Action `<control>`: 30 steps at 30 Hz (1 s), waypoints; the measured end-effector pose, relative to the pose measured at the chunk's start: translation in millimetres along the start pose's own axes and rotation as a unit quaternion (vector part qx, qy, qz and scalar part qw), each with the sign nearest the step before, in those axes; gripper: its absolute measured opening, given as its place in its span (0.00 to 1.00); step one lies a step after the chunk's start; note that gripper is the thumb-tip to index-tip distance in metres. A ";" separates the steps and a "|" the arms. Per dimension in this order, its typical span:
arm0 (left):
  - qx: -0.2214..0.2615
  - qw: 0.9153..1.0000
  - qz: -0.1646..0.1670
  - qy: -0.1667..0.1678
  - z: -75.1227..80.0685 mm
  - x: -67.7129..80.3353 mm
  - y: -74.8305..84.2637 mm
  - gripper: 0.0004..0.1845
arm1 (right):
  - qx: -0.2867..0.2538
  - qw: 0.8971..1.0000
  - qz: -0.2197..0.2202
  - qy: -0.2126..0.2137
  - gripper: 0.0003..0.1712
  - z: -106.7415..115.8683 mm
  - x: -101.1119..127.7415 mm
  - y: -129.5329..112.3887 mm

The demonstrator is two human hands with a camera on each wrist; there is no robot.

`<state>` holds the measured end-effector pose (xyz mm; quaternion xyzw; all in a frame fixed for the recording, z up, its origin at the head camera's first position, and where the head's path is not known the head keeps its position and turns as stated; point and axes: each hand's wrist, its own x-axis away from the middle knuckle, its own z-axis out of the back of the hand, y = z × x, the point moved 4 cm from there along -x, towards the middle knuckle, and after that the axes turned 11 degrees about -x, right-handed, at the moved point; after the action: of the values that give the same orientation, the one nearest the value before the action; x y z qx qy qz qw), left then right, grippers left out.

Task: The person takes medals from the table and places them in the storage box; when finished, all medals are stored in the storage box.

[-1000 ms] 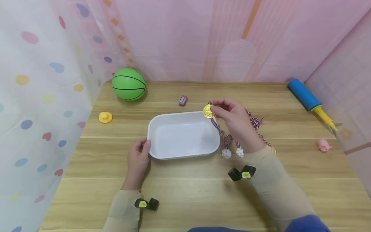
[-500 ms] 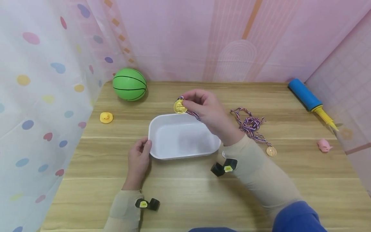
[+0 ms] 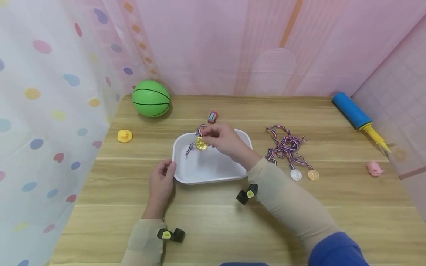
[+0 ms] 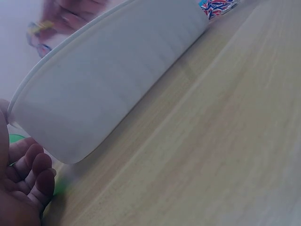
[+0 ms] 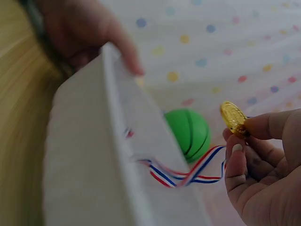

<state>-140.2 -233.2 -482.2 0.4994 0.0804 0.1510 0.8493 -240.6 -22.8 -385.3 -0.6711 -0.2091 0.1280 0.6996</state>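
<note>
A white plastic basin (image 3: pixel 219 168) stands on the wooden table. My left hand (image 3: pixel 162 181) holds its left end, thumb over the rim (image 4: pixel 56 49) and fingers against the outer wall. Above the basin, my right hand (image 3: pixel 226 142) pinches a gold medal (image 5: pixel 232 118) between thumb and fingers. The medal's red, white and blue ribbon (image 5: pixel 188 179) hangs in loops, its tail reaching down into the basin. To the right of the basin lie a silver medal (image 3: pixel 296 174) and a bronze-gold medal (image 3: pixel 313 175), with tangled ribbons (image 3: pixel 287 147). My right forearm may hide another medal there.
Behind the basin lies a small pink-and-blue block (image 3: pixel 212 117). A green ball (image 3: pixel 151 99) sits at the back left, near a yellow rubber duck (image 3: pixel 124 136). At the right are a blue-and-yellow hand pump (image 3: pixel 354 111) and a pink pig toy (image 3: pixel 374 169).
My right hand has carried the gold medal leftward from the basin's right end, then lowered it over the basin's left part. My left hand stays at the basin's end.
</note>
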 end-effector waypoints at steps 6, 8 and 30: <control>-0.011 1.000 0.003 -0.003 -0.7 -0.3 -0.2 0.21 | 0.099 0.994 -0.053 -0.017 0.08 16.4 3.3 39.3; -0.009 1.000 0.007 -0.005 -0.4 0.0 0.0 0.21 | 0.116 0.992 -0.049 -0.029 0.09 18.8 4.2 47.7; 0.002 1.000 0.016 -0.017 1.8 2.3 3.7 0.21 | 0.207 0.968 -0.100 -0.097 0.05 13.2 9.3 71.0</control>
<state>-138.1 -232.2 -478.1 0.5048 0.0580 0.1559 0.8470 -231.3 -2.2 -454.5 -0.4722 -0.3109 0.1622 0.8088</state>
